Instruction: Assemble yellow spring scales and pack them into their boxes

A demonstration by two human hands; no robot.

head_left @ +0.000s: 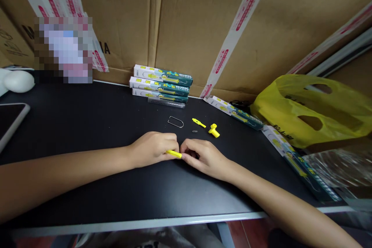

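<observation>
Near the middle of the black table, my left hand (157, 147) is closed around a small yellow plastic piece (174, 154) that sticks out to the right. My right hand (205, 155) has its thumb and forefinger at the right end of that piece; whether they pinch anything else is hidden. Beyond my hands lie a bent metal wire loop (176, 121), a small spring (194, 131), a slim yellow part (199, 123) and a thicker yellow fitting (214, 130).
Several printed boxes (159, 89) are stacked at the back, over a clear plastic strip (166, 103). More boxes (234, 112) lie at the right, beside a yellow bag (314, 112). A tablet-like device (11, 124) and a white rounded object (19, 81) are at the left.
</observation>
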